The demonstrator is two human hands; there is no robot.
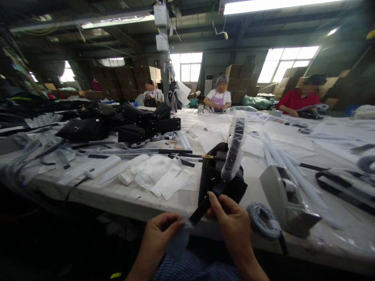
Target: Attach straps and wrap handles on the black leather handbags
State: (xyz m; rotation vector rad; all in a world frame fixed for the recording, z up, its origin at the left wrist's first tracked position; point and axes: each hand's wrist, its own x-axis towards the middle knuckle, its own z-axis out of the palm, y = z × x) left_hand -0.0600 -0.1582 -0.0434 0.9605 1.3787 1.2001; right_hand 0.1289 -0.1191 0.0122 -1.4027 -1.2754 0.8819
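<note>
A black handbag stands at the table's front edge, its handle wrapped in clear and white film. From the bag a black strap runs down toward me. My right hand pinches this strap between thumb and fingers, close against the bag. Just left of the strap's end, my left hand pinches a thin translucent sheet that hangs below the fingers. The sheet's upper edge meets the strap's tip; whether it is wrapped around it I cannot tell.
White sheets lie left of the bag. A grey tape dispenser and a wrapped coiled strap are at right. Black bags are piled at back left. Across the table, several people work, one in a red top.
</note>
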